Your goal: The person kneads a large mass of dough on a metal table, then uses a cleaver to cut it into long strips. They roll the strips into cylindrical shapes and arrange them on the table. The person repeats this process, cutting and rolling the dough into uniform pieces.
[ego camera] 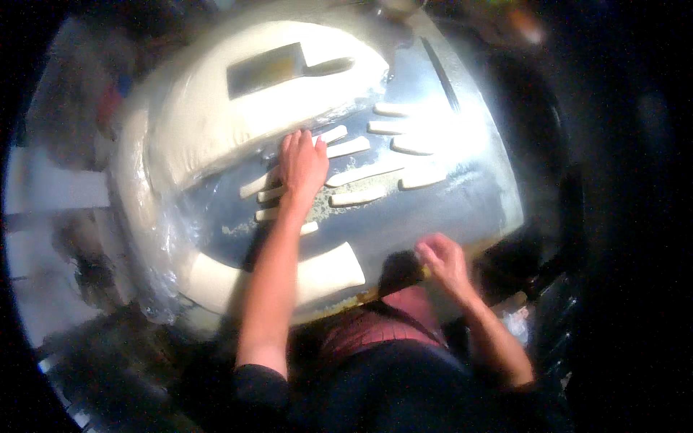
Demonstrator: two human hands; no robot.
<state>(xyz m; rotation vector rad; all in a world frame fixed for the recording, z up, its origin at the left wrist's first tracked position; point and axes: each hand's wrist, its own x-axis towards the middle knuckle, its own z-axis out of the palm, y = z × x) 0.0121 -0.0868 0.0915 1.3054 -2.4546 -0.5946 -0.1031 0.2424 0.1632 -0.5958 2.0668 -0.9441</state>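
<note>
My left hand [304, 165] reaches over several pale dough strips on the metal tabletop [400, 216]. Its fingers point away from me and cover the middle of some strips; whether they grip one is hidden. One strip [349, 147] extends to the right just beyond the thumb, and the end of another [254, 187] shows to the left of the hand. Near the front edge, my right hand [441, 260] hovers with curled fingers, and nothing can be made out in it. A broad dough piece [330, 273] lies close to me, partly behind my left forearm.
A large dough slab [195, 130] fills the far left, with clear plastic film [178, 233] along its edge. On it rests a cleaver [265, 71]. More strips [414, 145] lie in bright glare at right, near a dark thin rod [439, 73].
</note>
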